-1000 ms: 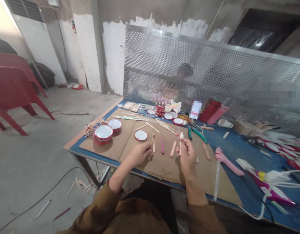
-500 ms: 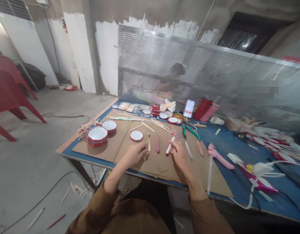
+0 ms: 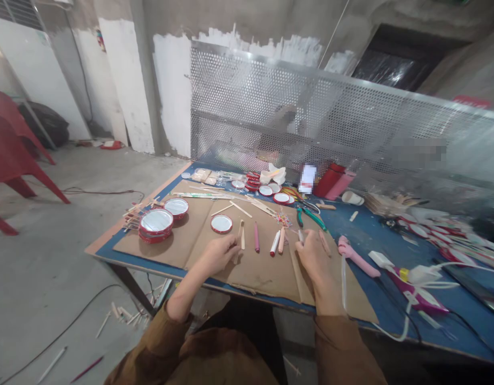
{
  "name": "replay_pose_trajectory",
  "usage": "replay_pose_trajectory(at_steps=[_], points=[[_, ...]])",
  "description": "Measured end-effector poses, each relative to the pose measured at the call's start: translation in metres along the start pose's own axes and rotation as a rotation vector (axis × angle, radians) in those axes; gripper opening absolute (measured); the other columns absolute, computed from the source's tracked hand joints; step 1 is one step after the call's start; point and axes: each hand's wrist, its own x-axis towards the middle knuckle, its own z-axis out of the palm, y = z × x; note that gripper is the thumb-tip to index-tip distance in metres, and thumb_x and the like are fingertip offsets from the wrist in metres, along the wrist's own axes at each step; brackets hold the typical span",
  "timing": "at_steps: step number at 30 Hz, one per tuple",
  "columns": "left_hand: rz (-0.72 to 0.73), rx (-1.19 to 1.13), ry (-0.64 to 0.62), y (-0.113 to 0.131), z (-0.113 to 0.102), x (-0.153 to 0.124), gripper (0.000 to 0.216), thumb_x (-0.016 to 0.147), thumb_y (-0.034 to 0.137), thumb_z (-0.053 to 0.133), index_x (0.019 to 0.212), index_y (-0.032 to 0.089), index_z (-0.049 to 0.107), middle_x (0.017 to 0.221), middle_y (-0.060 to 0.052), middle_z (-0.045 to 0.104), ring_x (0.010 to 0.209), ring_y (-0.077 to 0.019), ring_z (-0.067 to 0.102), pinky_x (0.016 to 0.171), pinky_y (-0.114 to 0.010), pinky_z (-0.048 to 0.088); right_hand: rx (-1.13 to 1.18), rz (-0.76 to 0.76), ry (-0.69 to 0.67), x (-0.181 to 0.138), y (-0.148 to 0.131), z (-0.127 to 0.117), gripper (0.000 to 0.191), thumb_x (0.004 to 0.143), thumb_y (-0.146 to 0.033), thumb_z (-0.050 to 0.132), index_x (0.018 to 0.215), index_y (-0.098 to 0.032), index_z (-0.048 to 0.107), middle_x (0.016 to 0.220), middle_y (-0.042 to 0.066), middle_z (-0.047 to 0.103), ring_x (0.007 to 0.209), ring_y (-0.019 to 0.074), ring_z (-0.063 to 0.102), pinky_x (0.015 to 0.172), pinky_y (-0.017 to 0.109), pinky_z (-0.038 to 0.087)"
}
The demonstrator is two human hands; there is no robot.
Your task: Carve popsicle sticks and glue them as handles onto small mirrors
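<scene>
My left hand [image 3: 216, 254] rests curled on the brown cardboard sheet [image 3: 178, 240], fingertips closed on a flat wooden stick [image 3: 238, 241]. My right hand [image 3: 312, 252] lies on the cardboard further right, fingers pinched round a thin white stick [image 3: 300, 234]. Between the hands lie a pink stick [image 3: 255, 237], a white stick with a red tip [image 3: 275, 243] and a tan stick [image 3: 281, 240]. A red-rimmed round lid [image 3: 221, 223] sits just beyond my left hand.
Stacked red-rimmed lids [image 3: 156, 225] stand at the left of the blue table [image 3: 375, 235]. Green-handled pliers [image 3: 309, 215], a pink tool [image 3: 353, 256], a glue gun with white cable [image 3: 415, 280] and more lids lie to the right. A perforated metal screen [image 3: 311, 123] backs the table. A red chair [image 3: 10, 160] stands left.
My right hand has come down from holding a stick upright, laid the red-tipped white stick on the cardboard and moved right onto another thin stick. My left hand stayed put.
</scene>
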Motion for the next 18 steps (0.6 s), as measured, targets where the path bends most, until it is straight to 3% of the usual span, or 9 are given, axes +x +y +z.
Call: replay_pose_trajectory(at_steps=[3, 7, 11, 14, 16, 18], points=[[-0.007, 0.013, 0.002, -0.001, 0.000, 0.000, 0.017, 0.084, 0.025, 0.043, 0.070, 0.019, 0.051, 0.063, 0.002, 0.057, 0.061, -0.0117, 0.050, 0.057, -0.019, 0.032, 0.513, 0.002, 0.001, -0.007, -0.012, 0.004, 0.023, 0.076, -0.021, 0.046, 0.098, -0.019, 0.051, 0.083, 0.005, 0.061, 0.074, 0.0187, 0.057, 0.063, 0.029, 0.044], [0.007, 0.024, 0.017, -0.001, 0.001, 0.000, 0.015, 0.084, 0.025, 0.044, 0.073, 0.019, 0.053, 0.067, 0.002, 0.059, 0.063, -0.0121, 0.050, 0.057, -0.020, 0.031, 1.180, -0.028, -0.221, -0.020, -0.036, 0.002, 0.017, 0.081, -0.035, 0.052, 0.090, -0.020, 0.050, 0.064, -0.005, 0.054, 0.052, 0.0106, 0.049, 0.049, 0.021, 0.038], [-0.008, 0.029, 0.012, 0.002, -0.001, 0.000, 0.017, 0.085, 0.025, 0.044, 0.072, 0.018, 0.053, 0.066, 0.002, 0.058, 0.062, -0.0116, 0.048, 0.056, -0.019, 0.029, 1.365, -0.058, -0.333, -0.028, -0.062, -0.010, 0.020, 0.079, -0.033, 0.055, 0.094, -0.019, 0.056, 0.080, 0.001, 0.063, 0.057, 0.0096, 0.050, 0.051, 0.021, 0.040], [-0.012, 0.038, 0.017, 0.004, -0.002, -0.001, 0.016, 0.084, 0.025, 0.046, 0.071, 0.018, 0.053, 0.067, 0.002, 0.058, 0.062, -0.0114, 0.047, 0.055, -0.020, 0.028, 1.501, -0.098, -0.383, -0.031, -0.076, -0.014, 0.026, 0.078, -0.030, 0.051, 0.102, -0.020, 0.057, 0.098, 0.007, 0.064, 0.078, 0.0159, 0.058, 0.058, 0.026, 0.045], [-0.014, 0.036, 0.015, 0.004, -0.001, 0.000, 0.016, 0.084, 0.025, 0.046, 0.071, 0.018, 0.054, 0.066, 0.002, 0.057, 0.061, -0.0112, 0.047, 0.055, -0.020, 0.028, 1.532, -0.139, -0.339, -0.032, -0.082, -0.013, 0.030, 0.076, -0.027, 0.054, 0.105, -0.021, 0.055, 0.103, 0.007, 0.063, 0.091, 0.0189, 0.059, 0.065, 0.028, 0.047], [-0.011, 0.033, 0.014, 0.003, 0.000, 0.000, 0.016, 0.084, 0.025, 0.046, 0.071, 0.018, 0.054, 0.065, 0.002, 0.057, 0.060, -0.0110, 0.046, 0.055, -0.020, 0.028, 1.484, -0.178, -0.234, -0.036, -0.088, -0.012, 0.032, 0.073, -0.027, 0.061, 0.104, -0.024, 0.053, 0.100, 0.005, 0.063, 0.091, 0.0186, 0.060, 0.070, 0.030, 0.048]])
